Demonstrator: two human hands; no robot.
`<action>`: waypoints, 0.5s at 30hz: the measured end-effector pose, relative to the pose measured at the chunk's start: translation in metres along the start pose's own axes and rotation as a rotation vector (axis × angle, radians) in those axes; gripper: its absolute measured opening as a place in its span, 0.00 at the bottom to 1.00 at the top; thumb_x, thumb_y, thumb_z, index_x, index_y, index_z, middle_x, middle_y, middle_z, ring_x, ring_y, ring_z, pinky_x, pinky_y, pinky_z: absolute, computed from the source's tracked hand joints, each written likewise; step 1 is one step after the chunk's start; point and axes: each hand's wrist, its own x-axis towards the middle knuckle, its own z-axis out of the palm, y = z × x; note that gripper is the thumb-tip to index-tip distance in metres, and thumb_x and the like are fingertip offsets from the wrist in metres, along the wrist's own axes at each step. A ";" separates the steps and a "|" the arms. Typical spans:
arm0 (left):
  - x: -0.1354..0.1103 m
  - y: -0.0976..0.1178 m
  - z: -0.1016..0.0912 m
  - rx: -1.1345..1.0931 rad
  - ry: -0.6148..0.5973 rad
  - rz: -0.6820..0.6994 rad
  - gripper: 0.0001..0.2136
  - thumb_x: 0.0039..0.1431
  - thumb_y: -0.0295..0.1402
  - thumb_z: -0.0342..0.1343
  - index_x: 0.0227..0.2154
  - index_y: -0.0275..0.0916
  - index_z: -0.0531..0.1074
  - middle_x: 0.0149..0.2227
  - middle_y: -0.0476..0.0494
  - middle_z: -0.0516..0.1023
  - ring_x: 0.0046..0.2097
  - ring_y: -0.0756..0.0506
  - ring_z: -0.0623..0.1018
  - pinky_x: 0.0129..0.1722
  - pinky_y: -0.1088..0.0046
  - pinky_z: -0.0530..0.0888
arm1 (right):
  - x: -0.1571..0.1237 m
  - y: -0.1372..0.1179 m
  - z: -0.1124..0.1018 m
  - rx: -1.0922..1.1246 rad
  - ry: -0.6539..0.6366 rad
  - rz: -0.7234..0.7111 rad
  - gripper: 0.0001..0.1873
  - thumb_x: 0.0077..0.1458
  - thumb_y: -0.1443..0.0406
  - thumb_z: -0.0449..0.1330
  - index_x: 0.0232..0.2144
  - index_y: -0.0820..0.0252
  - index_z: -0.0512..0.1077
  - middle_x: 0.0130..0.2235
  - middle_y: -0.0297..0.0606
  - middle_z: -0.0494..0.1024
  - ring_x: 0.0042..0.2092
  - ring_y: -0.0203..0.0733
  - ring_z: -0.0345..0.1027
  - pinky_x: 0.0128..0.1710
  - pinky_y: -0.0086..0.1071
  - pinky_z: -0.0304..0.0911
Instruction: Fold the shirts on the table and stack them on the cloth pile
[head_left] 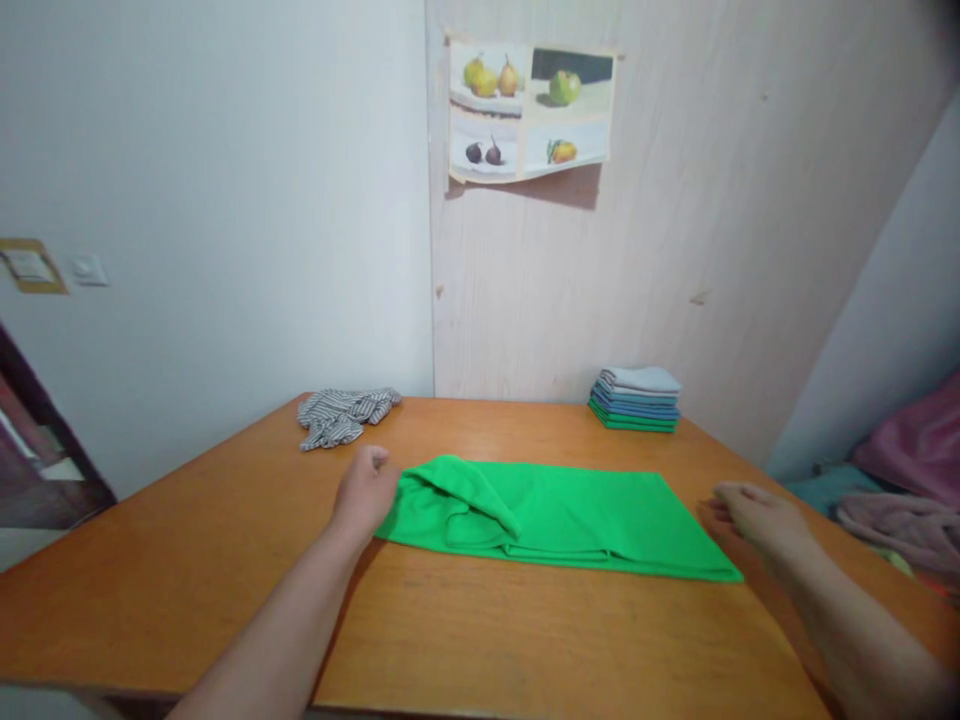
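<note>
A bright green cloth point(592, 515) lies folded into a long strip across the table, its left part rumpled with a flap turned over. At its left end, my left hand point(366, 492) is closed with the fingers wrapped round the cloth's edge. Just past the right end, my right hand point(759, 515) hovers apart from the cloth. Its fingers are loosely bent and a little apart, slightly blurred, with nothing seen in them.
The orange-brown wooden table point(525, 640) meets the wall at the back. A striped crumpled cloth point(345, 412) lies at the back left. A stack of folded cloths point(636, 400) stands at the back right. Beyond the right edge are pink fabrics point(911, 440).
</note>
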 end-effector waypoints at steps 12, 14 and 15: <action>-0.015 0.025 0.040 0.271 -0.382 0.516 0.07 0.55 0.30 0.56 0.35 0.45 0.76 0.45 0.44 0.78 0.54 0.40 0.72 0.57 0.61 0.64 | -0.043 -0.014 0.060 -0.476 -0.154 -0.484 0.20 0.57 0.51 0.51 0.39 0.53 0.77 0.42 0.40 0.83 0.44 0.54 0.76 0.44 0.42 0.68; 0.003 0.018 0.039 0.094 -0.227 0.249 0.03 0.55 0.32 0.56 0.30 0.43 0.75 0.38 0.45 0.79 0.47 0.41 0.76 0.50 0.65 0.69 | -0.043 -0.007 0.060 -0.489 -0.150 -0.490 0.20 0.58 0.51 0.51 0.40 0.53 0.77 0.43 0.40 0.83 0.46 0.54 0.76 0.44 0.41 0.68; 0.013 0.013 0.037 0.071 -0.152 0.175 0.05 0.57 0.32 0.53 0.30 0.42 0.73 0.36 0.44 0.79 0.44 0.41 0.76 0.46 0.66 0.70 | -0.042 -0.004 0.059 -0.486 -0.148 -0.495 0.20 0.58 0.50 0.50 0.40 0.53 0.77 0.44 0.40 0.82 0.46 0.54 0.76 0.45 0.41 0.68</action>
